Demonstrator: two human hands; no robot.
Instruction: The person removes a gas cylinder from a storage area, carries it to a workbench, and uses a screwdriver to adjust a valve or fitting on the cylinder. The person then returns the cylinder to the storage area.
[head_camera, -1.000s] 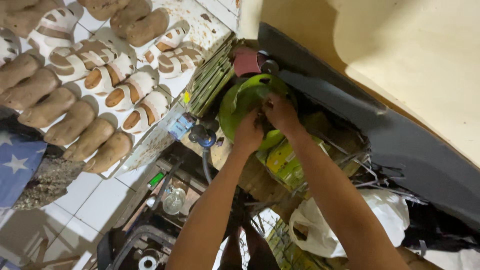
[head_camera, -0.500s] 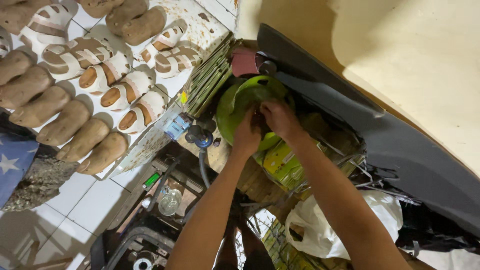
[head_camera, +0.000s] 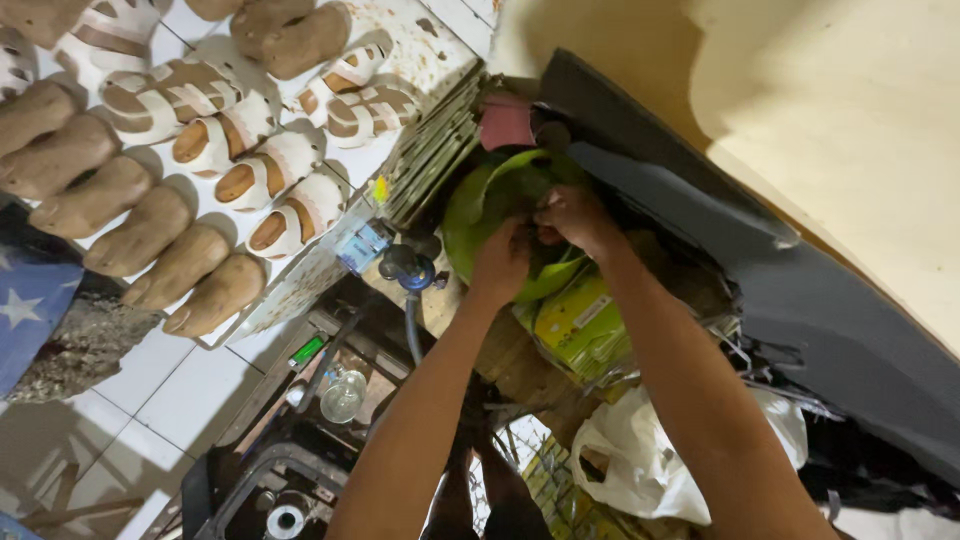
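The round bright-green gas cylinder (head_camera: 480, 215) stays wedged beside the dark grey board (head_camera: 800, 290); since a second ago both hands keep working at its top, left hand (head_camera: 503, 262) and right hand (head_camera: 572, 215) pinched narrow on its fitting, so work continues there

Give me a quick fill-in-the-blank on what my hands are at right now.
1. Both hands, left hand and right hand, rest on a ____ cylinder.
2. The sandals lie on a ____ board.
3. The bag below the right forearm is ____.

Missing words: green; white; white
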